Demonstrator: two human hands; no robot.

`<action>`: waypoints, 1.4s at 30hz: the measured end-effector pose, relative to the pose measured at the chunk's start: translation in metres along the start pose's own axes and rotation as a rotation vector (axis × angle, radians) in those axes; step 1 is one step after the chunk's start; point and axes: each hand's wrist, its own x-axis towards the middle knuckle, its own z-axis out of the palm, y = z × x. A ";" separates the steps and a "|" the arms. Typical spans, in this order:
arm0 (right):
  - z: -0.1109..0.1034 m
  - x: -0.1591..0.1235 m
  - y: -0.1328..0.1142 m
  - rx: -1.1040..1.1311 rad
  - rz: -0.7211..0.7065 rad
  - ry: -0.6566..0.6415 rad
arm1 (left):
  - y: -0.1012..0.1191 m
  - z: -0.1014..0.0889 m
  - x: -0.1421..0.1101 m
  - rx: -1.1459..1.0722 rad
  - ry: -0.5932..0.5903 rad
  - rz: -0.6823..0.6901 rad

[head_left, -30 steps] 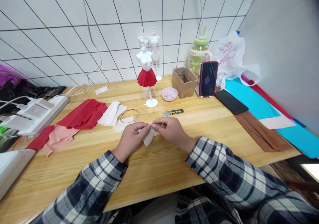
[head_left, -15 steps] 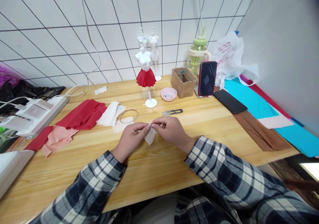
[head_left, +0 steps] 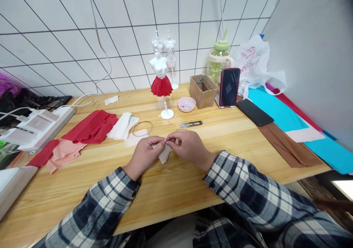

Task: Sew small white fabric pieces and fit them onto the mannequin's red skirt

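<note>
A small piece of white fabric (head_left: pixel 164 155) hangs below my fingertips, over the wooden table. My left hand (head_left: pixel 145 154) pinches its upper edge between thumb and forefinger. Right beside it, my right hand (head_left: pixel 188 148) is closed with its thumb and fingertips on the same edge; whether a needle is between them is too small to tell. Thread snips (head_left: pixel 191 124) lie just beyond my right hand. A thin metal ring (head_left: pixel 142 129) rests partly on a white fabric scrap (head_left: pixel 132 140) beyond my left hand.
A mini mannequin in a red skirt (head_left: pixel 161 86) stands behind the hands, near a pink dish (head_left: pixel 186 104) of small beads, a cardboard box (head_left: pixel 203 91) and a propped phone (head_left: pixel 230 87). Red fabric (head_left: pixel 89 127) lies left; brown fabric (head_left: pixel 289 145) and a black phone (head_left: pixel 255 112) lie right.
My right fingertips have shifted slightly left and down against the left ones. The hanging fabric has swung a little to the left and lower.
</note>
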 end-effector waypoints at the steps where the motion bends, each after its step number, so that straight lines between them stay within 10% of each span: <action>1: 0.001 0.000 0.000 -0.003 -0.004 0.000 | 0.002 0.000 0.000 -0.001 0.002 -0.003; 42: 0.007 0.003 0.006 0.251 0.252 0.027 | 0.004 0.003 -0.002 -0.035 -0.012 -0.023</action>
